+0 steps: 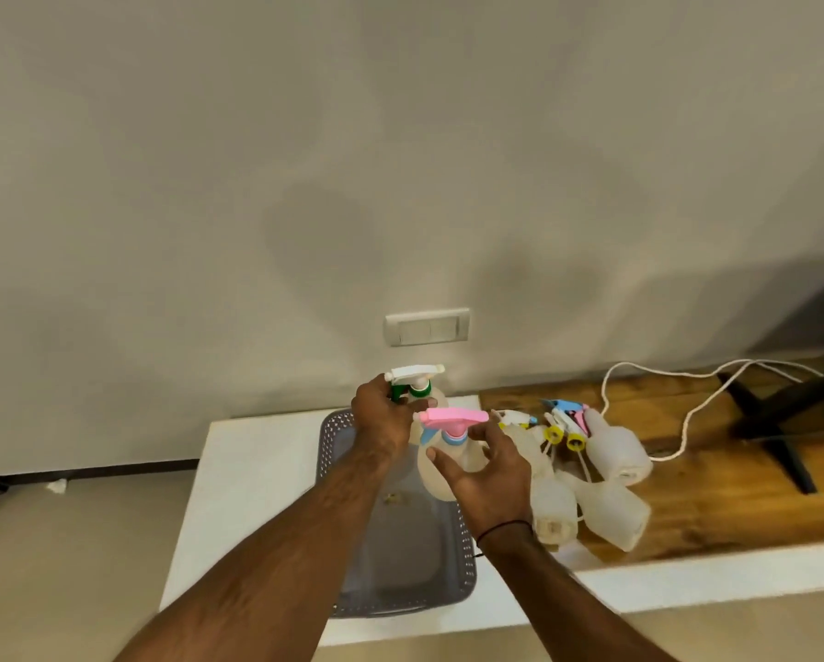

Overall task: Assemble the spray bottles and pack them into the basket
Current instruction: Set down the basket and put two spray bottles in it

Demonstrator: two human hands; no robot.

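- The pink-headed spray bottle [448,463] stands upright at the far end of the grey basket [400,556], its pink trigger head [458,417] and blue collar already seated on the pale translucent body.
- The right hand [489,480] cups that body from the right, fingers loosely spread around it; whether they press on the plastic or only hover, I cannot tell.
- Just beyond the basket's far rim, a green-collared spray bottle [417,387] with a white head is held by the left hand [384,418], fingers curled about its neck and trigger.
- These bottles look empty, so I judge them light, thin-walled and a little squashy; the smooth sides could slip, and the neck under the collar is the surest place to take hold.
- Right of the basket lies a heap of loose bottle bodies [610,508] on their sides, with unfitted trigger heads [565,422] in blue, pink and yellow among them.
- The basket sits on a white counter [257,470]; to the basket's right the surface turns to brown wood [735,494], where a white cord [687,408] trails.
- Behind the basket rises a plain beige wall [400,160] with a switch plate [427,326]; left of the basket the floor shows below the counter.
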